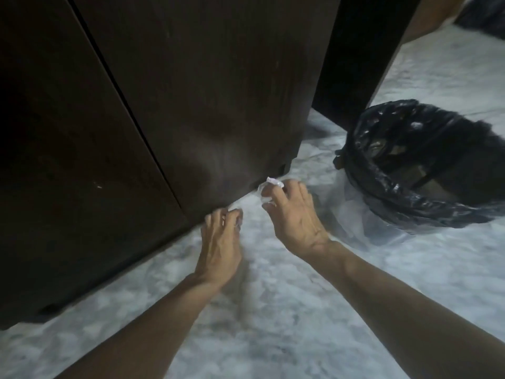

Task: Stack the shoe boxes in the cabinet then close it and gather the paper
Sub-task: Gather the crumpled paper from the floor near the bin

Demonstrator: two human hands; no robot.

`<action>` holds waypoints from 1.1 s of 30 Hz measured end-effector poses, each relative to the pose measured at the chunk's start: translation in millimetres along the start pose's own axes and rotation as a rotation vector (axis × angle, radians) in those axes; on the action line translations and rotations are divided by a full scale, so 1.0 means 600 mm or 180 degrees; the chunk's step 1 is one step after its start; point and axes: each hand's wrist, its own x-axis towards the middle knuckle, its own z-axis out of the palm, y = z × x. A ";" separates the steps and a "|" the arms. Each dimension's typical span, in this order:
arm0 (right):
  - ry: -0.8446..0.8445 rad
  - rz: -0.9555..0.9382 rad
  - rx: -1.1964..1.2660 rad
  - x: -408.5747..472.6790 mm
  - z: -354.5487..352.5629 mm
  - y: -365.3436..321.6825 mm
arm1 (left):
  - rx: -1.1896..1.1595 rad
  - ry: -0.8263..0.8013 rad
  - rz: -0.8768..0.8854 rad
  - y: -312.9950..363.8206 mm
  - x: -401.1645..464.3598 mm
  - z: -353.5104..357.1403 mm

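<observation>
Crumpled paper (269, 190) sits clenched in the right hand (295, 214) at frame centre; left hand (220, 242) curls beside the closed cabinet (191, 105), its grip contents blurred, unclear.

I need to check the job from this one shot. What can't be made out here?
- Head view: the shoe boxes, hidden behind the closed cabinet doors.
- Whether the left hand holds paper: its curled fingers hide it.
- How much paper the right hand grips: its fingers cover most of it.
- The bin contents: dark and blurred.
</observation>
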 end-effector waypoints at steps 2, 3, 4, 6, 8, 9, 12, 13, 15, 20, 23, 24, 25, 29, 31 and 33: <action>0.0495 0.0026 -0.0010 0.021 -0.077 0.000 | -0.0372 0.0206 0.0249 0.070 0.045 -0.011; 0.0737 0.0088 -0.0029 0.027 -0.116 0.005 | -0.0530 0.0299 0.0353 0.108 0.068 -0.015; 0.0971 0.0182 -0.0028 0.029 -0.154 0.016 | -0.0687 0.0388 0.0434 0.148 0.090 -0.017; 0.1367 0.0436 0.0061 0.025 -0.224 0.047 | -0.1010 0.0572 0.0561 0.232 0.131 -0.021; 0.1599 0.0671 0.0080 0.016 -0.280 0.085 | -0.1163 0.0628 0.0750 0.311 0.164 -0.028; 0.1647 0.0802 0.0075 0.010 -0.300 0.107 | -0.1191 0.0548 0.0843 0.347 0.176 -0.030; 0.1527 0.1188 0.0173 -0.009 -0.329 0.165 | -0.1260 -0.0137 0.0815 0.427 0.197 -0.032; 0.1391 0.1295 0.0196 -0.017 -0.329 0.185 | -0.1202 -0.0464 0.0737 0.444 0.201 -0.030; 0.1079 0.1496 0.0279 -0.033 -0.324 0.213 | -0.0999 -0.1162 0.0558 0.462 0.204 -0.024; 0.0843 0.1900 0.0238 -0.068 -0.342 0.221 | -0.0635 -0.1628 0.0267 0.452 0.189 -0.026; 0.0631 0.1932 0.0163 -0.082 -0.348 0.218 | 0.0097 -0.1827 0.0544 0.435 0.181 -0.027; 0.0563 0.1904 0.0156 -0.090 -0.347 0.214 | 0.0353 -0.1987 0.0628 0.430 0.176 -0.027; 0.0493 0.1835 0.0104 -0.098 -0.347 0.211 | 0.0553 -0.2123 0.0698 0.425 0.171 -0.028; 0.0302 0.1661 -0.0466 -0.130 -0.337 0.191 | 0.0914 -0.2186 0.1042 0.407 0.148 -0.035; 0.0126 0.1673 -0.0551 -0.147 -0.334 0.183 | 0.0982 -0.2112 0.1166 0.399 0.139 -0.042; -0.0017 0.1471 -0.0587 -0.161 -0.328 0.183 | 0.0971 -0.2032 0.1235 0.392 0.136 -0.045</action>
